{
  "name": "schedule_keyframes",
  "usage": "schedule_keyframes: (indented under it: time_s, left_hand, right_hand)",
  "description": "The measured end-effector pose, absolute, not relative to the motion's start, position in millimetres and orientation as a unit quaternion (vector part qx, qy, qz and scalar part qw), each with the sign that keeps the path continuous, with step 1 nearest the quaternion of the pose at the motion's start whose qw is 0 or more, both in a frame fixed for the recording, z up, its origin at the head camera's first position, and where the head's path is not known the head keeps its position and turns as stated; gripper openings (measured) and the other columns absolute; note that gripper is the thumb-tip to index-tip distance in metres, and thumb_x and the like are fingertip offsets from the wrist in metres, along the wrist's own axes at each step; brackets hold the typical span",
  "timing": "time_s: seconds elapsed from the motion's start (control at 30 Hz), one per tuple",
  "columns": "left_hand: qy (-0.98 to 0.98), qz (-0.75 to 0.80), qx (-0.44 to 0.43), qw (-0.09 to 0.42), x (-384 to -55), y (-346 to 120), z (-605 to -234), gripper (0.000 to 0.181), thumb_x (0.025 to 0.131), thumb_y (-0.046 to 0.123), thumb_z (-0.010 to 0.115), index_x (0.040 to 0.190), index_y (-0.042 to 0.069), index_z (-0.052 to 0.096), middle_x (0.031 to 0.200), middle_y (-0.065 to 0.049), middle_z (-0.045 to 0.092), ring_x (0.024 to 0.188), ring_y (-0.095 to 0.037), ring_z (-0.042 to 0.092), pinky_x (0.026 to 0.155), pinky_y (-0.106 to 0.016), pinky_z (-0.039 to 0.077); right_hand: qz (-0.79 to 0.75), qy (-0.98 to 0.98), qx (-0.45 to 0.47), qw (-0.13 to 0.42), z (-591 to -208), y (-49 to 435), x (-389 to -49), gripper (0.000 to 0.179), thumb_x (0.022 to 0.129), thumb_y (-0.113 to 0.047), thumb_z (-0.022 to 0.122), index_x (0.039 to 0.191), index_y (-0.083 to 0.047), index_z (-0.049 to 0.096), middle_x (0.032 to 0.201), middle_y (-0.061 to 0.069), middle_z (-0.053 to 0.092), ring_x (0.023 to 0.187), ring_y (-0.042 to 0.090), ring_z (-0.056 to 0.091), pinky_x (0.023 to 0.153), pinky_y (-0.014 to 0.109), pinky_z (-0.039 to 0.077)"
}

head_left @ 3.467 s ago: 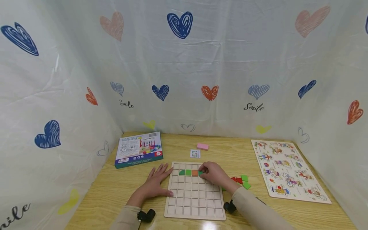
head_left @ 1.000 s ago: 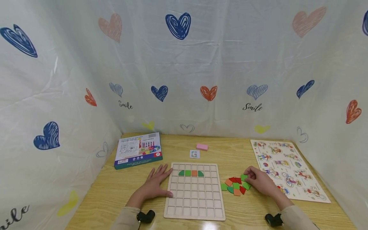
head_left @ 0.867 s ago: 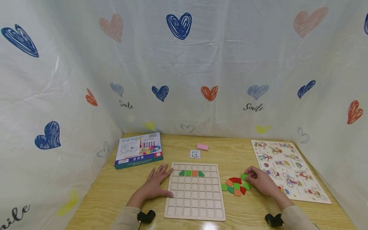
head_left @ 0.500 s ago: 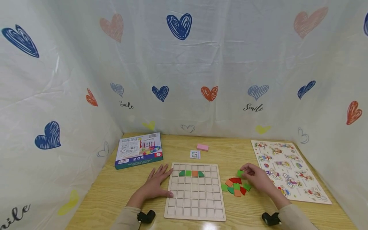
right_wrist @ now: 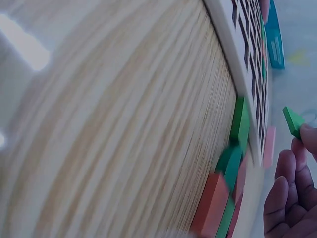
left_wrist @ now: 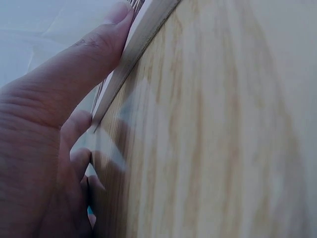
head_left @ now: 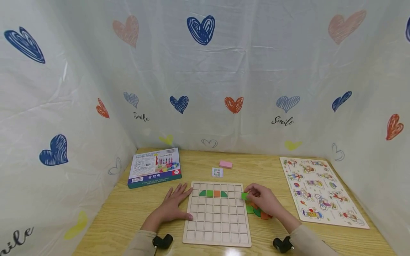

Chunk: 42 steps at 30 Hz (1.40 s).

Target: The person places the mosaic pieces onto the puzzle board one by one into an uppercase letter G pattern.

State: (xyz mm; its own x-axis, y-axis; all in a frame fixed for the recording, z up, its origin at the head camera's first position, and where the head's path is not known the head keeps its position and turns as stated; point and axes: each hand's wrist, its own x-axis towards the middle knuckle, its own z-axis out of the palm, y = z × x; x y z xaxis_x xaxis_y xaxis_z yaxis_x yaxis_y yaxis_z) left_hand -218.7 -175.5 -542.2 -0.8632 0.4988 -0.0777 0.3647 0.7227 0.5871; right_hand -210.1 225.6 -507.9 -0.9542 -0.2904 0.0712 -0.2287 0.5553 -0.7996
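Note:
My right hand (head_left: 263,200) pinches a light green square tile (head_left: 244,196) between thumb and fingertips, at the right edge of the wooden grid board (head_left: 217,227). In the right wrist view the tile (right_wrist: 293,121) is up off the table. My left hand (head_left: 173,209) lies with fingers spread on the table left of the board; its thumb (left_wrist: 101,44) rests on the board's edge. In the second row of cells sit a dark green rounded tile (head_left: 203,193), a green square (head_left: 209,193), an orange square (head_left: 216,193) and another dark green rounded tile (head_left: 224,194).
Loose tiles, among them an orange one (right_wrist: 210,203), lie right of the board, partly hidden under my right hand. Behind the board are a small pattern card (head_left: 217,172) and a pink block (head_left: 225,164). A box (head_left: 155,167) stands back left, a picture puzzle (head_left: 323,192) right.
My right hand left the board's tile row, went right to the loose tiles, took up a light green square and brought it left to the board's edge. The left hand stayed put.

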Motion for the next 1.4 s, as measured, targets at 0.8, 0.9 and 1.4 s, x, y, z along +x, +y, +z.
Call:
schedule_keyframes:
  time_s: [0.8, 0.9, 1.4]
  left_hand:
    - [0.919, 0.291, 0.242, 0.105, -216.5, -174.7, -538.6, 0.105, 0.078, 0.059, 0.081, 0.160, 0.014, 0.034, 0.169, -0.017, 0.016, 0.155, -0.041, 0.004, 0.122, -0.062, -0.004]
    - [0.918, 0.293, 0.245, 0.104, -216.9, -174.4, -539.4, 0.105, 0.078, 0.059, 0.081, 0.160, 0.014, 0.034, 0.169, -0.017, 0.016, 0.155, -0.041, 0.005, 0.122, -0.062, -0.004]
    - [0.920, 0.293, 0.238, 0.108, -217.1, -175.2, -541.2, 0.104, 0.078, 0.061, 0.080, 0.161, 0.018, 0.035, 0.169, -0.014, 0.015, 0.156, -0.039, 0.003, 0.122, -0.061, -0.005]
  right_hand:
    - [-0.435, 0.871, -0.222, 0.060, -514.6, 102.7, -224.9, 0.007, 0.096, -0.012, 0.070, 0.101, -0.016, 0.070, 0.079, -0.009, 0.061, 0.067, 0.004, 0.053, 0.061, 0.023, 0.046]
    - [-0.431, 0.872, -0.219, 0.070, -513.6, 95.2, -226.5, 0.008, 0.096, -0.011, 0.070, 0.101, -0.017, 0.070, 0.078, -0.009, 0.061, 0.065, 0.005, 0.052, 0.059, 0.023, 0.046]
    - [-0.347, 0.909, -0.223, 0.056, -512.8, 71.1, -226.5, 0.010, 0.090, -0.010, 0.074, 0.098, -0.015, 0.072, 0.072, -0.011, 0.058, 0.059, 0.003, 0.049, 0.055, 0.023, 0.042]
